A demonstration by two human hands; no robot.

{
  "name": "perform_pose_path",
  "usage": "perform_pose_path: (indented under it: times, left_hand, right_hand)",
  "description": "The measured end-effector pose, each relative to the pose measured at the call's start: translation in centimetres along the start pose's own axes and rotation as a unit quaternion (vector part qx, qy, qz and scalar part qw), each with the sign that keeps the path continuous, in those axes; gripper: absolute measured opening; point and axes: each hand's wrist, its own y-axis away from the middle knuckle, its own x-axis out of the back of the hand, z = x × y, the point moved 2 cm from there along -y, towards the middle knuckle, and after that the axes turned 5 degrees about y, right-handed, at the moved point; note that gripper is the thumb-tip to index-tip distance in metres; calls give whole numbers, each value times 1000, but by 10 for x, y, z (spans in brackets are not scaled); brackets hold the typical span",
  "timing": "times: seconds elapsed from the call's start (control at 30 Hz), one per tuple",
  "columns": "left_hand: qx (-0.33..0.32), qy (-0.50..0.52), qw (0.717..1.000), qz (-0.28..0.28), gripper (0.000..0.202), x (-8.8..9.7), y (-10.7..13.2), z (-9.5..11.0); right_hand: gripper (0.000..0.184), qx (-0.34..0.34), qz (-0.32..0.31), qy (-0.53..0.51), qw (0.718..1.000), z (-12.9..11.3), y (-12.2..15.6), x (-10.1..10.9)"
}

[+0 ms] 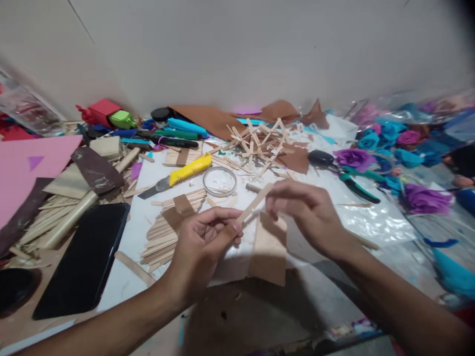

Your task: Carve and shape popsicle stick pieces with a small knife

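My left hand (210,242) is closed, pinching a wooden craft stick (255,203) by its lower end between thumb and fingers. The stick slants up to the right. My right hand (302,212) is at its upper end, fingers curled in and slightly blurred; whether they grip anything is hidden. Beneath the hands lies a tan sandpaper-like piece (270,252), partly shaded. To the left is a pile of craft sticks (161,242) with a brown strip (177,212) across it. Behind the hands rests a roll of clear tape (219,181).
A yellow utility knife (185,173) lies with its blade out to the left. Behind is a heap of joined sticks (256,143). A black phone (83,259) sits at left, green-handled pliers (358,185) and paper flowers (426,198) at right. A wall (237,54) stands behind.
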Motion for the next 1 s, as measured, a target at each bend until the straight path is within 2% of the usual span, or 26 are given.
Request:
perform_pose_path:
  times: [0.1, 0.2, 0.33, 0.53, 0.73, 1.0]
  left_hand:
    - [6, 14, 1000, -14, 12, -7, 4, -1]
    - [17, -3, 999, -40, 12, -13, 6, -2]
    - [-13, -46, 997, -61, 16, -13, 7, 0]
    - [-38, -81, 993, -72, 17, -11, 7, -3]
    - [-66, -100, 988, -95, 16, -15, 10, -2]
    - [-77, -115, 987, -85, 18, -12, 8, -6]
  right_hand:
    - [7, -54, -63, -98, 992, -5, 8, -18]
    - [7, -104, -75, -155, 980, -5, 11, -27]
    - [17, -164, -99, -207, 959, -6, 10, -28]
    - [27, -200, -112, -253, 940, -7, 11, -34]
    - [22, -222, -91, -313, 919, 0, 16, -39]
    - [20, -227, -81, -310, 920, 0, 18, -41]
